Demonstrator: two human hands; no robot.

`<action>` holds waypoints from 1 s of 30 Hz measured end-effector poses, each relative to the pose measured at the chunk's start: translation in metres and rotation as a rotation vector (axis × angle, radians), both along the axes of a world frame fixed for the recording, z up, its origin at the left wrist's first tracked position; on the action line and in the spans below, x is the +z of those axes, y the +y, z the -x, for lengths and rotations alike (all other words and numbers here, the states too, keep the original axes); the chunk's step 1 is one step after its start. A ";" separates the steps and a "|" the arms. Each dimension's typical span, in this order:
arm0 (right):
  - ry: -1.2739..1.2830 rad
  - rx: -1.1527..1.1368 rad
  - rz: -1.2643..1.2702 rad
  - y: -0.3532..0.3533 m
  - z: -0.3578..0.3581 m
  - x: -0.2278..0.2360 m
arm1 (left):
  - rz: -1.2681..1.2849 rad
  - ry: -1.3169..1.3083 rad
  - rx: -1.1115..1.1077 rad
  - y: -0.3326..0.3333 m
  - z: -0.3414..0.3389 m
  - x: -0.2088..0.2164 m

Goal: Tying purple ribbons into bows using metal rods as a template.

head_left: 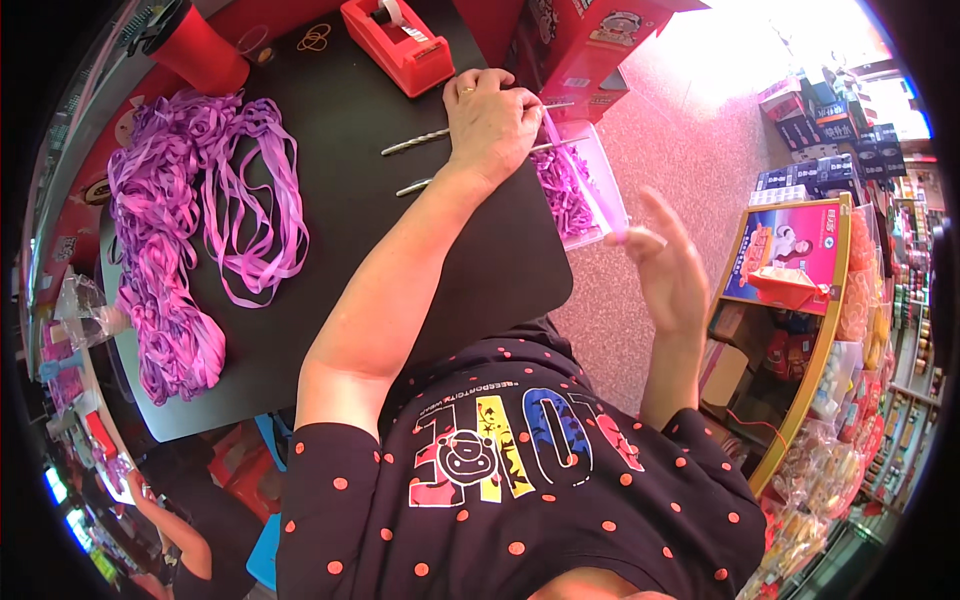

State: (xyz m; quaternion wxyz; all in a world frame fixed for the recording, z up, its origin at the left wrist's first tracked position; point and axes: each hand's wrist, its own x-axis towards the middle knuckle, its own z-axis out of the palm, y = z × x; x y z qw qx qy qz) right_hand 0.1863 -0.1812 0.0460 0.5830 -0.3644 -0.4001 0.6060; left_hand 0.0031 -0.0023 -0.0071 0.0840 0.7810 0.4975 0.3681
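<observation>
My left hand is closed over two thin metal rods at the right edge of the dark table. The upper metal rod has a twisted surface; the lower metal rod lies nearer me. Both rod tips stick out past the table edge. A narrow pink-purple ribbon runs from the rods down to my right hand, raised right of the table and slightly blurred. The ribbon's end is at its thumb and fingers. Below the rod tips, a pale pink box contains crinkled purple ribbon.
Bundles of purple ribbon and a looser ribbon loop lie on the table's left. A red tape dispenser and red tumbler stand at the back. Right are a wooden display shelf and stacked boxes. Another person's arm shows lower left.
</observation>
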 end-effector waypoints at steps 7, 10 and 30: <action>0.011 -0.240 0.299 -0.044 0.029 -0.063 | -0.057 -0.013 -0.009 0.003 -0.003 -0.002; 0.045 -0.245 0.268 -0.046 0.031 -0.074 | -0.062 -0.002 -0.003 0.004 -0.003 -0.003; -0.620 -0.415 -0.430 0.014 0.026 -0.004 | -0.065 -0.008 0.009 0.004 -0.003 -0.003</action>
